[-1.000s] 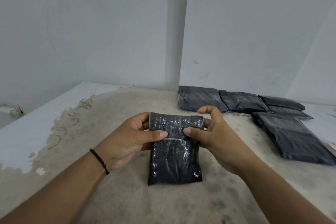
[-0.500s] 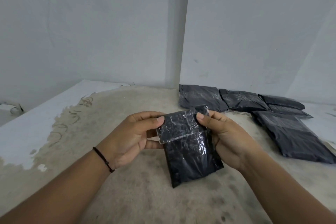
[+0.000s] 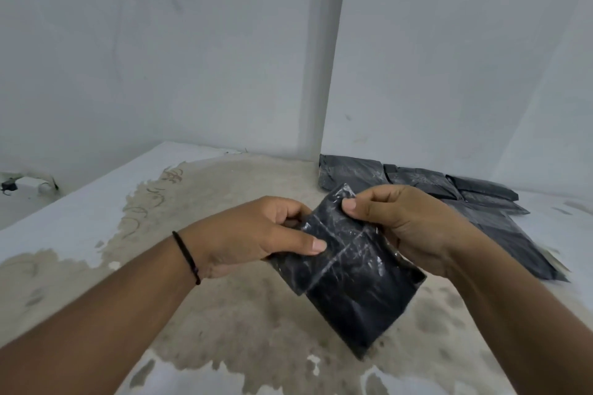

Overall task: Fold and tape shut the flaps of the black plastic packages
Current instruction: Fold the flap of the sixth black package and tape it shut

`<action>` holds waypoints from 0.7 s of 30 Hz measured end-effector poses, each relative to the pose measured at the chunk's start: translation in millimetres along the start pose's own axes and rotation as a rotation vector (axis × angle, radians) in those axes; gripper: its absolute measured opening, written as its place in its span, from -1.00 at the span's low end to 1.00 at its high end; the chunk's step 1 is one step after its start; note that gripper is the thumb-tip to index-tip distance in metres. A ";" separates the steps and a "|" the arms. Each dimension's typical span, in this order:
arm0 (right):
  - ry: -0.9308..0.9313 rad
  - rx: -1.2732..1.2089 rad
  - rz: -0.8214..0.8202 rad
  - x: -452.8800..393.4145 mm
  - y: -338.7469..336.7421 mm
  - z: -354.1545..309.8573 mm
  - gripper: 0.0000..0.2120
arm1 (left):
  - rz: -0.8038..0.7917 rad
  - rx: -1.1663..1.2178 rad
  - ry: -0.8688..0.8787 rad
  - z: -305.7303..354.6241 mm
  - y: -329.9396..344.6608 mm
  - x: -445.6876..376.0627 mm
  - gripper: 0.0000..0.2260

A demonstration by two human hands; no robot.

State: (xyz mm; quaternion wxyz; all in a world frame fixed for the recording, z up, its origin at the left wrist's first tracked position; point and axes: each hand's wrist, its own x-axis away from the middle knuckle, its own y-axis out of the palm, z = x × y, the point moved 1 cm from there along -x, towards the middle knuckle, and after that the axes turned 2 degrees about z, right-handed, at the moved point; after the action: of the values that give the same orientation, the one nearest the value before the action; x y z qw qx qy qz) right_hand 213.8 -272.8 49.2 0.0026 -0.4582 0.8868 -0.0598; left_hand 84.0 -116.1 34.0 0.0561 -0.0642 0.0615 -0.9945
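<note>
You hold a black package [image 3: 349,269] tilted above the bench [image 3: 224,314], clear of its surface. Your left hand [image 3: 256,237] grips its left edge, thumb pressed across the folded flap [image 3: 324,234]. Your right hand [image 3: 401,224] pinches the top right corner, fingers curled behind. More packages [image 3: 426,184] lie by the wall [image 3: 449,74], well apart.

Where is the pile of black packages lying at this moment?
In the head view the pile of black packages lies on the table at the right, against the wall, beyond the right hand.
</note>
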 end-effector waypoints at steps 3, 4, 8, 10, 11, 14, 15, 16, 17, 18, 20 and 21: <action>0.005 0.185 0.037 17.5 16.2 -15.5 -0.77 | 0.021 0.088 0.015 1.9 9.1 17.3 -0.75; -0.009 0.265 0.072 24.4 18.9 -20.0 -0.71 | 0.053 0.099 0.024 1.4 11.3 22.6 -0.75; -0.045 0.564 0.282 51.4 12.1 -23.5 -0.22 | 0.186 0.227 0.040 -6.5 19.2 46.2 -0.64; 0.020 0.464 0.321 65.8 12.3 -13.0 -0.02 | 0.252 0.329 0.052 -11.4 24.5 57.6 -0.61; 0.042 0.355 0.300 73.6 16.0 -5.8 -0.07 | 0.279 0.366 0.058 -14.1 27.6 62.5 -0.60; 0.071 0.050 0.222 93.0 33.1 14.2 -0.48 | 0.351 0.418 0.053 -23.5 36.9 74.8 -0.64; 0.069 0.074 0.236 97.7 37.0 22.2 -0.53 | 0.384 0.408 0.039 -27.2 39.2 78.5 -0.69; 0.064 0.158 0.277 102.2 40.5 28.9 -0.52 | 0.420 0.396 0.023 -30.9 40.3 81.8 -0.75; 0.050 0.286 0.329 107.6 44.7 33.8 -0.48 | 0.461 0.390 0.009 -35.4 39.8 85.1 -0.81; 0.023 0.419 0.381 113.1 48.5 38.0 -0.47 | 0.505 0.392 0.000 -40.0 38.0 88.8 -0.85; -0.047 0.627 0.450 129.1 59.5 43.4 -0.53 | 0.597 0.391 -0.007 -51.1 30.6 95.0 -0.89; -0.092 0.681 0.470 139.8 65.7 45.7 -0.61 | 0.643 0.383 -0.010 -57.3 26.3 97.9 -0.89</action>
State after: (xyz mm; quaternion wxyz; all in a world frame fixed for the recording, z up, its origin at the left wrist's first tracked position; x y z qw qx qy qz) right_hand 82.0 -353.6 3.7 0.2072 -0.2184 0.8958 -0.3271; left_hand -17.4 -147.1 -14.0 0.3767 -0.0350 -0.1088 -0.9193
